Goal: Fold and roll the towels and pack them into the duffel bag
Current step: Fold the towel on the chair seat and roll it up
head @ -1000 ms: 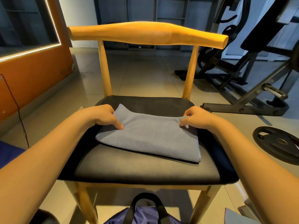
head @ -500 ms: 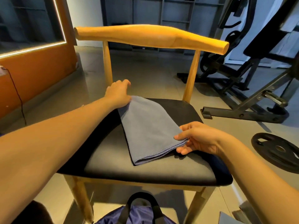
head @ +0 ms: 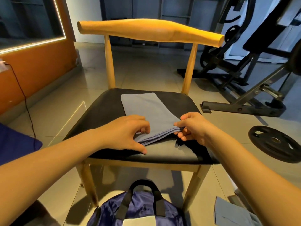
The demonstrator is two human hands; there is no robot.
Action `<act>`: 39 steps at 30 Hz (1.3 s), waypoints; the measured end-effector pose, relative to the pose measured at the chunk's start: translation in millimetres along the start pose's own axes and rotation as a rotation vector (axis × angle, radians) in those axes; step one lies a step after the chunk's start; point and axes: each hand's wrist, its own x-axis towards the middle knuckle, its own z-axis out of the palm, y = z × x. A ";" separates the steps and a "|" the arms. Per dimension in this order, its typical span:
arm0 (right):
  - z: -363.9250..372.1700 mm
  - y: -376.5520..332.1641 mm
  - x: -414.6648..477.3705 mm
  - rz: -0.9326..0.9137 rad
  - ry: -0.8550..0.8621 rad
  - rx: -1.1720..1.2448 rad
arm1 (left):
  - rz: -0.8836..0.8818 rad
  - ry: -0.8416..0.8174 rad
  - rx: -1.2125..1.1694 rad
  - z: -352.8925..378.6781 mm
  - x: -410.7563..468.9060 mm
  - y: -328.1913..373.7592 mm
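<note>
The grey towel (head: 146, 111) lies folded in a long strip on the black seat of the chair (head: 101, 115). My right hand (head: 192, 128) pinches its near right corner. My left hand (head: 127, 132) grips the near left corner with curled fingers, thumb on the seat. The blue bag (head: 138, 207) stands below; its pale label I cannot read.
</note>
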 end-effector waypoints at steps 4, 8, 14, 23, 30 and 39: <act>4.8 2.5 -4.2 0.034 -0.006 0.103 | 0.023 0.078 0.025 4.5 -14.2 0.3; 8.3 2.7 -8.6 0.101 -0.024 0.325 | 0.021 0.150 0.155 13.2 -24.9 4.5; 7.8 -8.5 -20.9 0.123 -0.047 0.476 | -0.154 0.336 0.306 30.6 -6.4 36.2; 1.7 -7.1 -23.9 -0.196 -0.065 0.017 | -0.214 0.443 0.129 27.6 -14.4 32.3; -2.4 1.1 -22.6 -0.596 -0.029 -0.521 | -0.225 0.561 -0.107 15.1 -35.3 13.9; -7.2 12.9 -20.4 -0.488 -0.146 -0.618 | -0.289 0.297 -0.324 5.6 -55.3 -11.1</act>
